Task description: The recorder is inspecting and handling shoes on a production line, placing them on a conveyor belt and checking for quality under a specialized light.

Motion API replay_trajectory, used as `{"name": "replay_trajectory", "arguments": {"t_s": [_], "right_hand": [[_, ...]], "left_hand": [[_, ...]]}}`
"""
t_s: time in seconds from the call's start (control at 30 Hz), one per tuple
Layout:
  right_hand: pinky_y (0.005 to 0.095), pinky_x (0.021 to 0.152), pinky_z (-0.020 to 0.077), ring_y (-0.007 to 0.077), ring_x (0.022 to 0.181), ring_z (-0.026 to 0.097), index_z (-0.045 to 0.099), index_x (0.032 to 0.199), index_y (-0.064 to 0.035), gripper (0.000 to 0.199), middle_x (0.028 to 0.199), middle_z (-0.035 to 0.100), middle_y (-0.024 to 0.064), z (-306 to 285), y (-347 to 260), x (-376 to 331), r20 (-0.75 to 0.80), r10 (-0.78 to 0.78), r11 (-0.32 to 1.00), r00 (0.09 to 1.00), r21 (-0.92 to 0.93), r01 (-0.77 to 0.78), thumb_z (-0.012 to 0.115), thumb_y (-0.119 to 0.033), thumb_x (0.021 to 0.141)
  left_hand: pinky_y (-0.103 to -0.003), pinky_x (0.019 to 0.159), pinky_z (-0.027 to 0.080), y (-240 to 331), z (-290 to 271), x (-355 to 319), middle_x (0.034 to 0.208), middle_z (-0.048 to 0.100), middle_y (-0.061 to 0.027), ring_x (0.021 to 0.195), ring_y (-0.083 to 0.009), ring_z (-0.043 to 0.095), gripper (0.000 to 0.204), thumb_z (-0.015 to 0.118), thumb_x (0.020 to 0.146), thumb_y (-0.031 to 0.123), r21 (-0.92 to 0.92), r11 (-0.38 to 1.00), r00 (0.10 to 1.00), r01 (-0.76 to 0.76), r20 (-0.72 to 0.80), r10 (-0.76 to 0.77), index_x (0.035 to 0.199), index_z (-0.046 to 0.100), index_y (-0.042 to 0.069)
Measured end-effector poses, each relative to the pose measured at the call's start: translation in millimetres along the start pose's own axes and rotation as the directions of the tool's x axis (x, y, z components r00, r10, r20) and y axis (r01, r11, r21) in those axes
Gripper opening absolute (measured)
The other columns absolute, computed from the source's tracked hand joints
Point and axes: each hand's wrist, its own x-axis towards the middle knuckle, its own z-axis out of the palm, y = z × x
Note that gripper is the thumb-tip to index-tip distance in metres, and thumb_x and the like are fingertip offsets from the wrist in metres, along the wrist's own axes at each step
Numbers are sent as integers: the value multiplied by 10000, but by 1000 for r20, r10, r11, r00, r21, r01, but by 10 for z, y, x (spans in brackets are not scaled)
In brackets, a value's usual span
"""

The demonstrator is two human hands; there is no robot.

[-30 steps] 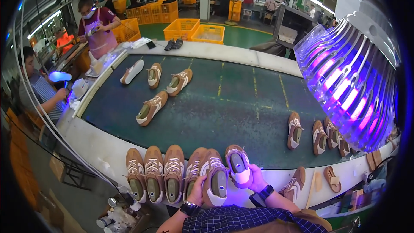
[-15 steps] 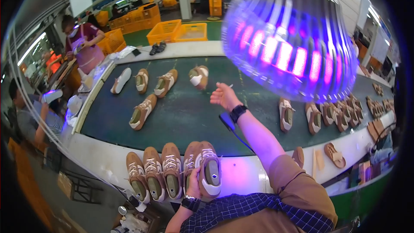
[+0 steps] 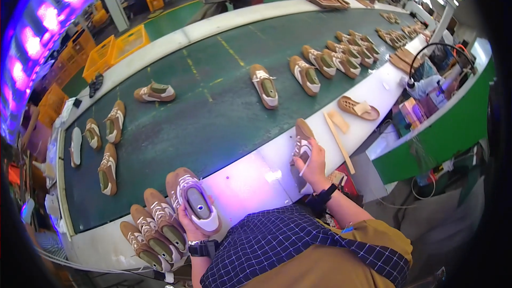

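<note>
My left hand [image 3: 192, 223] is closed round the heel end of a brown and white sneaker [image 3: 198, 200], its insole facing up. Another sneaker shows partly behind it, and a row of laced brown sneakers [image 3: 152, 228] stands to its left on the white ledge. On the right, my right hand [image 3: 317, 164] has its fingers round the side of another brown sneaker [image 3: 304, 130] at the ledge. A thin pale stick [image 3: 304, 167] shows at these fingers; its kind is unclear. Part of this sneaker is hidden by the hand.
Several sneakers [image 3: 264, 86] are spread along the dark green belt [image 3: 197, 128]. A brown sandal [image 3: 358, 108] and a wooden strip [image 3: 339, 143] lie right of my right hand. A bright lamp [image 3: 48, 18] fills the upper left. Yellow crates [image 3: 130, 42] stand beyond the belt.
The view has swung to the right. My right hand has come back from above the belt to the sneaker on the ledge. The left hand still holds its sneaker.
</note>
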Motion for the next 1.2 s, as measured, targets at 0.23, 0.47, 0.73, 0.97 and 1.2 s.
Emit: {"name": "replay_trajectory", "arguments": {"t_s": [0.23, 0.47, 0.73, 0.97, 1.2], "right_hand": [[336, 785, 502, 279, 914, 626, 490, 1121, 83, 736, 993, 628, 204, 51, 542, -87, 419, 586, 699, 694, 173, -694, 826, -320, 605], [299, 770, 513, 176, 876, 618, 551, 1110, 45, 555, 1013, 629, 125, 70, 939, -61, 655, 490, 464, 575, 363, -808, 773, -234, 685], [295, 766, 509, 181, 841, 616, 563, 1094, 31, 425, 983, 621, 92, 86, 737, -68, 725, 342, 256, 597, 540, -802, 692, -171, 744], [286, 764, 497, 164, 833, 604, 553, 1101, 25, 441, 980, 612, 74, 113, 713, -91, 707, 374, 227, 601, 558, -798, 708, -186, 747], [283, 753, 500, 163, 818, 605, 558, 1089, 16, 405, 962, 613, 69, 139, 740, -104, 700, 386, 218, 601, 564, -796, 701, -160, 754]], "left_hand": [[-401, 639, 548, 13, 13, -21, 993, 600, -264, 801, -337, 635, 701, 378, 832, 543, -31, 999, 999, 31, 41, -29, 1254, 444, -13], [-411, 690, 542, -5, 29, -34, 1018, 592, -255, 844, -343, 625, 662, 383, 846, 509, -137, 991, 999, -1, 42, 7, 1266, 433, 1], [-318, 853, 476, -101, -527, 172, 1049, 633, -79, 936, -190, 603, 377, 532, 875, 309, -215, 976, 999, 14, 32, -8, 1131, 565, 35], [-320, 856, 482, -96, -518, 183, 1045, 635, -92, 936, -205, 607, 358, 532, 879, 290, -268, 962, 997, 48, 76, -29, 1132, 560, 38], [-320, 852, 484, -59, -450, 138, 1042, 634, -96, 929, -206, 609, 352, 530, 878, 280, -268, 962, 997, 50, 77, -30, 1126, 557, 32]]}}
